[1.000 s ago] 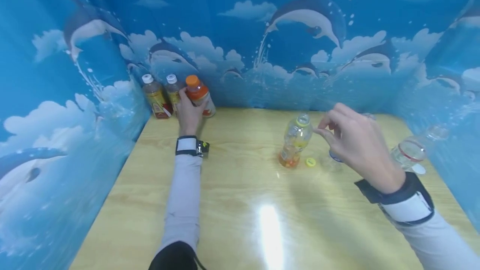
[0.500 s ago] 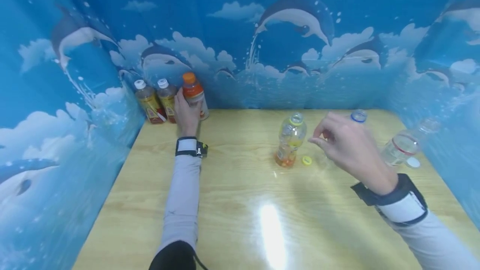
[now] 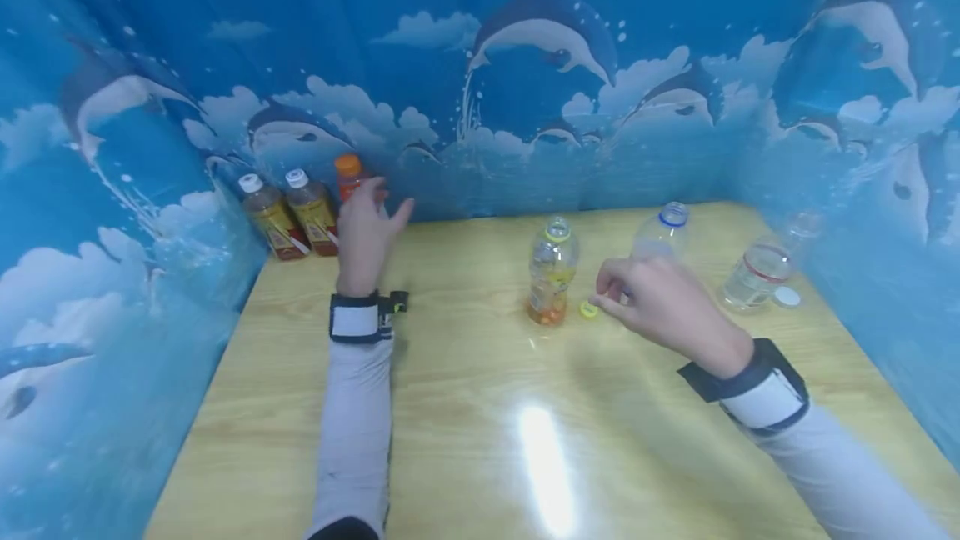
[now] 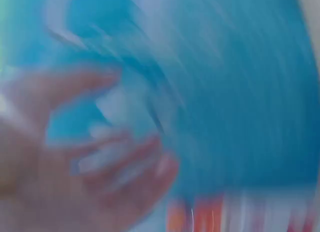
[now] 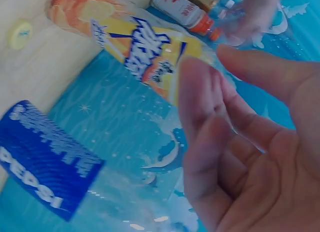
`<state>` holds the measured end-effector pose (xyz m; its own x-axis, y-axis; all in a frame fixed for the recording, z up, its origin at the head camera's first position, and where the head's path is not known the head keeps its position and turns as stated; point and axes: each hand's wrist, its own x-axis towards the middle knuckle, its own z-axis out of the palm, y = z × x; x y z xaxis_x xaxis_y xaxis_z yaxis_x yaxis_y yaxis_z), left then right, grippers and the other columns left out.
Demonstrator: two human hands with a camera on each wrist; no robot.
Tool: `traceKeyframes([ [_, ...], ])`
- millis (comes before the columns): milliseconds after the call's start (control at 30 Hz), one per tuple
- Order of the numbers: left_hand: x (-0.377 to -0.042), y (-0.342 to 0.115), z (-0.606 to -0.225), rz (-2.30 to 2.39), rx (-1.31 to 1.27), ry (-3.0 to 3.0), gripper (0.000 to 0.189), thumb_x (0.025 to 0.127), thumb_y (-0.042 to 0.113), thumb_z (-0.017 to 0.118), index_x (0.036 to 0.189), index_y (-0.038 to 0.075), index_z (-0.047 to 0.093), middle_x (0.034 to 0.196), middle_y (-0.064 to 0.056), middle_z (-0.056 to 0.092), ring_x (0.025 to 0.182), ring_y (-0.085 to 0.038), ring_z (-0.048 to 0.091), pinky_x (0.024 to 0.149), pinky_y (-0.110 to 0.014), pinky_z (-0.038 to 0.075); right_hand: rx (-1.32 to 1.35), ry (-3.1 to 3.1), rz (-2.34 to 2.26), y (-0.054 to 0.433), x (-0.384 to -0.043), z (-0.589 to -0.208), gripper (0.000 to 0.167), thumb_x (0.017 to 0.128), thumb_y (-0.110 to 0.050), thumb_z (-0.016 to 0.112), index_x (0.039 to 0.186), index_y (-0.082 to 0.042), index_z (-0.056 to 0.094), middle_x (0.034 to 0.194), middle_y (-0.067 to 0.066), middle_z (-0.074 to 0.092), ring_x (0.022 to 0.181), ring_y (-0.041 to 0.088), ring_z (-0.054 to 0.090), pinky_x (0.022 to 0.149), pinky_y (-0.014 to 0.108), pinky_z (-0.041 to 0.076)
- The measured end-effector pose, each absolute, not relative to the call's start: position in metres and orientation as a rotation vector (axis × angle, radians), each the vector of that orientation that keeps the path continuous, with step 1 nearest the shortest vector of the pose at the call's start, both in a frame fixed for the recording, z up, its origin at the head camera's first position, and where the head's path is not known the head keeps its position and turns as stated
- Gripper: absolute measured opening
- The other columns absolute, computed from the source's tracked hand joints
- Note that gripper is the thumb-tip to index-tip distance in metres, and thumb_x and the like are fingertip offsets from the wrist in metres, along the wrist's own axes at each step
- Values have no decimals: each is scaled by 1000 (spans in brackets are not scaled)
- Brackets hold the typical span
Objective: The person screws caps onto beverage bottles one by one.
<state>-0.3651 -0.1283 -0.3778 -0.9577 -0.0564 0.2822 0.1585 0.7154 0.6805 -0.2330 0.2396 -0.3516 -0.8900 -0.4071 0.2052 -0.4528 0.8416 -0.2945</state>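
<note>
My left hand (image 3: 366, 236) is in front of the orange-capped bottle (image 3: 348, 167), fingers and thumb spread, covering most of it. Blurred in the left wrist view, that hand (image 4: 100, 152) has nothing between thumb and fingers. Over the right of the table hangs my right hand (image 3: 663, 307), its fingers loosely bent and holding nothing. Left of it stands an uncapped juice bottle (image 3: 551, 273) with a yellow neck ring and a little orange content. A yellow cap (image 3: 588, 308) lies beside that bottle. Behind the right hand is a clear Pepsi bottle (image 5: 47, 159) with a blue neck ring.
Two white-capped bottles (image 3: 273, 219) of brown drink stand at the back left corner against the dolphin-print curtain (image 3: 525, 90). At the right is a clear bottle (image 3: 759, 269) with a red band, a white cap (image 3: 786, 297) near its base.
My left hand has let go of the orange-capped bottle and spread its fingers, leaving it beside the white-capped bottles. My right hand stays near the juice bottle. The head view has turned rightward.
</note>
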Motion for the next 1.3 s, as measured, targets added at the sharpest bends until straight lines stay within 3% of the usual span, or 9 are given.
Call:
traceKeyframes([
  [133, -336, -72, -368, -1353, -734, -2804, 89, 84, 39, 83, 156, 16, 36, 157, -9, 43, 137, -29, 49, 107, -48, 49, 645, -2932, 536, 244, -232, -361, 12, 91, -25, 76, 88, -14, 72, 76, -4, 71, 67, 11, 64, 59, 34, 54],
  [233, -326, -25, -379, -1411, -946, -2839, 105, 77, 41, 89, 160, 20, 28, 164, -7, 32, 143, -31, 42, 111, -55, 43, 606, -2953, 544, 249, -232, -369, 13, 91, -23, 76, 90, -11, 71, 82, 1, 73, 70, 15, 66, 60, 37, 56],
  [367, -326, 9, -393, -1390, -937, -2889, 112, 74, 43, 91, 161, 24, 24, 161, -7, 35, 142, -31, 43, 110, -58, 43, 564, -2975, 618, 252, -237, -392, 17, 90, -20, 75, 98, -5, 71, 92, 11, 75, 74, 22, 69, 63, 41, 58],
  [533, -322, 5, -389, -1466, -879, -2884, 91, 78, 35, 89, 153, 21, 39, 142, -5, 57, 125, -24, 58, 101, -49, 52, 537, -3042, 716, 245, -248, -426, 24, 89, -11, 71, 110, 0, 70, 106, 20, 73, 90, 33, 71, 74, 47, 60],
  [667, -301, -17, -363, -1441, -860, -2737, 78, 80, 36, 87, 147, 21, 48, 133, -1, 62, 115, -19, 62, 93, -41, 56, 545, -3098, 632, 238, -257, -450, 30, 91, -6, 68, 120, 1, 68, 115, 23, 68, 102, 39, 67, 84, 53, 58],
  [833, -266, -43, -326, -1357, -874, -2537, 76, 79, 37, 88, 143, 16, 53, 129, 1, 64, 112, -13, 62, 87, -33, 57, 586, -3122, 523, 235, -264, -468, 37, 91, -3, 68, 128, 1, 64, 116, 23, 64, 97, 40, 66, 81, 54, 58],
  [967, -246, -57, -311, -1304, -865, -2499, 77, 80, 38, 87, 145, 17, 52, 130, 2, 64, 113, -11, 61, 87, -32, 57, 577, -3151, 441, 231, -273, -475, 32, 91, 1, 63, 123, 0, 66, 111, 24, 63, 89, 39, 65, 74, 53, 58],
  [1167, -237, -61, -305, -1258, -878, -2521, 79, 80, 40, 87, 146, 18, 50, 131, 2, 63, 112, -12, 62, 88, -33, 57, 554, -3155, 430, 223, -276, -465, 26, 92, -6, 67, 117, 0, 67, 106, 23, 63, 84, 37, 65, 70, 51, 58],
  [1300, -237, -61, -308, -1278, -863, -2546, 82, 79, 40, 88, 146, 17, 47, 133, -1, 63, 110, -15, 64, 87, -33, 57, 634, -3058, 675, 208, -268, -412, 34, 93, -15, 72, 124, -3, 65, 112, 17, 63, 89, 30, 65, 70, 42, 59],
])
